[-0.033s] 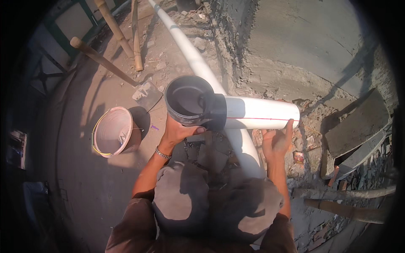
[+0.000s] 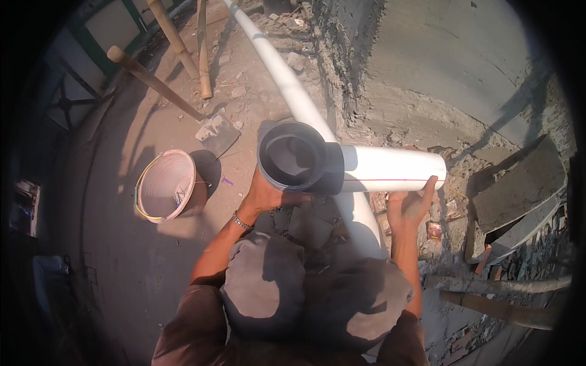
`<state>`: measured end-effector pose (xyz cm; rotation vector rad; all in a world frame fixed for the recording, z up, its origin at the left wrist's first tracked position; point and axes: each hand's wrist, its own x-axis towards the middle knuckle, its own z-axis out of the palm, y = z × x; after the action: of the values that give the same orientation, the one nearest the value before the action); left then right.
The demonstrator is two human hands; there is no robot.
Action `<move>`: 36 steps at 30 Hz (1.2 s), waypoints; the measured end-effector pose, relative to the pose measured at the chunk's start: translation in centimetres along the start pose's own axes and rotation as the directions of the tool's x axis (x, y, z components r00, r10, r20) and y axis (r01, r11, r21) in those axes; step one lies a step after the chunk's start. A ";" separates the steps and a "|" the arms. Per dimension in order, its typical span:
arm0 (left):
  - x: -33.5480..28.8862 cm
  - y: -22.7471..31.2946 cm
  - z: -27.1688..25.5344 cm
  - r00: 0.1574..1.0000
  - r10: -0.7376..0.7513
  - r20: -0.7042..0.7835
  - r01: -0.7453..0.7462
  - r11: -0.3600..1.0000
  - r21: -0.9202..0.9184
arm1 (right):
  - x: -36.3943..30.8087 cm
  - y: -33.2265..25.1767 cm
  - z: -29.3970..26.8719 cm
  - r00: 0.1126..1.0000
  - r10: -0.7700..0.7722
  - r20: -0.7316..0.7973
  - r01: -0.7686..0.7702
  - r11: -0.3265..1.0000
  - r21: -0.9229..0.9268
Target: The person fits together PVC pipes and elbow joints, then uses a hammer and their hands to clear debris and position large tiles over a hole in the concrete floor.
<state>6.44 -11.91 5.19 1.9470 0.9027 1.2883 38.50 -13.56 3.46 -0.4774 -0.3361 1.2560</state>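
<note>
A dark grey pipe fitting [image 2: 332, 175] with a wide round mouth is joined to a short white plastic pipe [image 2: 390, 163] that carries a red line along its side. My left hand [image 2: 268, 194] grips the fitting from below, its thumb along the lower side and its other fingers mostly hidden. Under the pipe's right end, my right hand [image 2: 408, 206] supports it with a finger raised against its near side. The joined pieces lie level above my knees, crossing over a long white pipe [image 2: 296, 94] that runs away from me.
A bucket [image 2: 146, 189] with a yellow-edged handle stands at the left, near a shovel [image 2: 162, 91] and bamboo poles [image 2: 174, 39]. At the right are a rough cement wall [image 2: 439, 73], a cement-coated trough [image 2: 519, 189], rubble and more poles [image 2: 500, 308].
The fitting and short pipe have shifted slightly right and lower in the picture with both hands. The fitting's mouth shows more of its inside. The surroundings have shifted slightly as well.
</note>
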 end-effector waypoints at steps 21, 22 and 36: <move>-1.8 -34.6 -7.6 0.393 -0.730 -0.559 0.801 0.570 -0.182 | -2.8 -1.3 -6.8 0.971 0.093 -0.218 -0.165 0.926 -0.340; -1.2 -36.4 -8.3 0.389 -0.740 -0.550 0.787 0.576 -0.219 | -2.7 -1.2 -7.0 0.975 0.122 -0.188 -0.181 0.924 -0.338; 1.3 -32.8 -5.3 0.445 -0.892 0.080 0.465 0.154 -0.872 | -4.3 -6.3 -7.1 0.986 0.007 -0.167 -0.099 0.833 -0.545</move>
<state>-4.69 8.44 -18.62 0.2548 0.9973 1.1869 46.00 -20.30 0.70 -1.0871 -0.5586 1.1545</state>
